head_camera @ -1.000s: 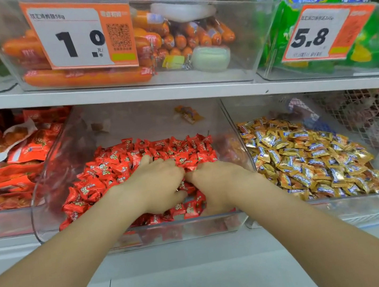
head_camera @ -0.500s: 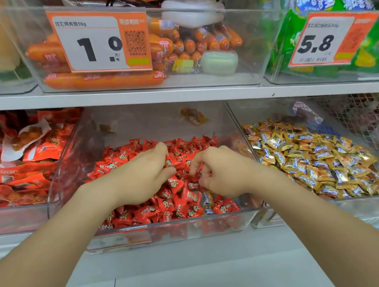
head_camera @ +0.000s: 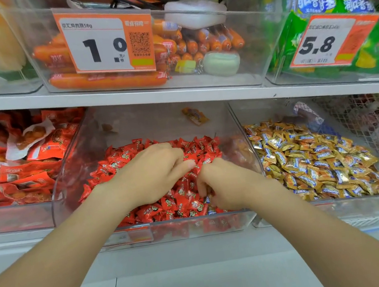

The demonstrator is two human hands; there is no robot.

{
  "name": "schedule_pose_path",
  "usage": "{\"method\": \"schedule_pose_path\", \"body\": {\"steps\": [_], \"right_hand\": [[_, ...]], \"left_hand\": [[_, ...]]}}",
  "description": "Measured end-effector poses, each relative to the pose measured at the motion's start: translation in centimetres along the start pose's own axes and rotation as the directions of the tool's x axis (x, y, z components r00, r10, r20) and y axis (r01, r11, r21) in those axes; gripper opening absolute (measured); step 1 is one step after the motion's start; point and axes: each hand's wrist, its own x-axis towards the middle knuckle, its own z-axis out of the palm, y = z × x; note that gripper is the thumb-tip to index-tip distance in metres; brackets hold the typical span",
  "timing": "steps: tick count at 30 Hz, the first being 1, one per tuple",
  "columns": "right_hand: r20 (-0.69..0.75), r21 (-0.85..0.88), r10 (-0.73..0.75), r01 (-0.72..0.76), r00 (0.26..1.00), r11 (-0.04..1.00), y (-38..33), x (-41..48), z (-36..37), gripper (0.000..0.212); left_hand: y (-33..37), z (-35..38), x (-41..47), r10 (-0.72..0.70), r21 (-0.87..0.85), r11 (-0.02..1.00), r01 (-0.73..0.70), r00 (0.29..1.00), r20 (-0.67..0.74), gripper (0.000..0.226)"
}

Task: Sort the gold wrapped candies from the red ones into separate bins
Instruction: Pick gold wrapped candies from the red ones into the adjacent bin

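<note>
Centre, red bin (head_camera: 69, 177): right hand (head_camera: 227, 187) just curled, pinching stray gold candy (head_camera: 208, 200), due for gold bin (head_camera: 366, 198) at right; left hand (head_camera: 148, 174) among red candies (head_camera: 121, 159), grip unclear.

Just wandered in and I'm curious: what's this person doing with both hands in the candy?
A person is sorting candy on a shop shelf. Both hands are in the clear bin of red candies: the left hand rests on the pile, and the right hand, fingers curled, seems to pinch a stray gold candy near the bin's front. The neighbouring bin to the right holds the gold candies.
</note>
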Motion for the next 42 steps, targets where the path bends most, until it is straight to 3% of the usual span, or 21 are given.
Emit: {"method": "schedule_pose_path", "body": {"steps": [3, 5, 8, 10, 15, 17, 20, 23, 26, 29, 35, 39, 42], "right_hand": [[0.008, 0.006, -0.051, 0.051, 0.999, 0.999, 0.3, 0.2, 0.8, 0.03], [-0.003, -0.013, -0.054, 0.054, 0.999, 0.998, 0.3, 0.4, 1.0, 0.02], [-0.01, -0.027, -0.007, 0.007, 1.0, 1.0, 0.2, 0.7, 1.4, 0.019], [0.001, -0.024, 0.014, -0.014, 1.0, 1.0, -0.1, 0.6, 1.4, 0.019], [0.01, -0.01, 0.064, -0.064, 0.998, 0.998, 0.1, 0.5, 1.2, 0.039], [-0.009, 0.008, 0.08, -0.08, 0.997, 0.997, 0.1, 0.5, 0.9, 0.037], [-0.134, 0.046, 0.07, -0.064, 0.988, 0.997, 0.3, 0.3, 0.0, 0.011], [-0.271, 0.158, 0.094, -0.051, 0.958, 0.986, 0.1, -0.9, -1.0, 0.027], [-0.471, 0.205, 0.088, 0.012, 0.878, 0.979, -0.4, -2.4, -2.5, 0.041], [-0.628, 0.238, 0.128, 0.033, 0.767, 0.971, -0.5, -3.9, -4.3, 0.039], [-0.66, 0.407, 0.286, 0.01, 0.694, 0.913, 0.8, -6.3, -5.5, 0.031], [-0.619, 0.442, 0.326, -0.026, 0.715, 0.897, 1.7, -6.9, -5.3, 0.032], [-0.605, 0.451, 0.326, -0.025, 0.726, 0.892, 2.2, -7.4, -5.2, 0.032]], "left_hand": [[1.1, -0.4, 0.6, 0.025, -0.157, 0.987, -0.027, 1.0, -0.015, 0.059], [1.7, -0.4, 0.7, 0.044, -0.227, 0.974, -0.004, 0.984, 0.173, 0.043], [1.6, 0.5, 0.7, 0.092, -0.173, 0.985, -0.016, 0.891, 0.445, 0.001], [1.7, 1.2, 0.8, 0.072, -0.079, 0.996, -0.036, 0.858, 0.509, 0.012], [2.7, 2.9, 1.4, 0.017, 0.199, 0.974, -0.107, 0.913, 0.408, 0.02], [2.7, 3.5, 1.5, 0.0, 0.253, 0.962, -0.1, 0.93, 0.367, 0.016], [2.5, 3.8, 1.7, 0.021, 0.289, 0.948, -0.131, 0.936, 0.353, 0.011], [2.2, 3.9, 1.5, 0.038, 0.242, 0.961, -0.132, 0.934, 0.356, 0.02], [2.3, 3.9, 1.4, 0.042, 0.208, 0.972, -0.112, 0.948, 0.316, 0.03], [2.4, 3.7, 1.5, 0.01, 0.185, 0.981, -0.058, 0.968, 0.252, 0.036], [3.1, 3.7, 1.8, -0.008, 0.199, 0.98, -0.014, 0.994, 0.11, 0.061], [3.7, 3.5, 2.6, -0.017, 0.163, 0.986, -0.028, 0.963, 0.269, 0.059], [3.8, 3.5, 3.0, -0.014, 0.155, 0.987, -0.042, 0.939, 0.344, 0.046]]}}
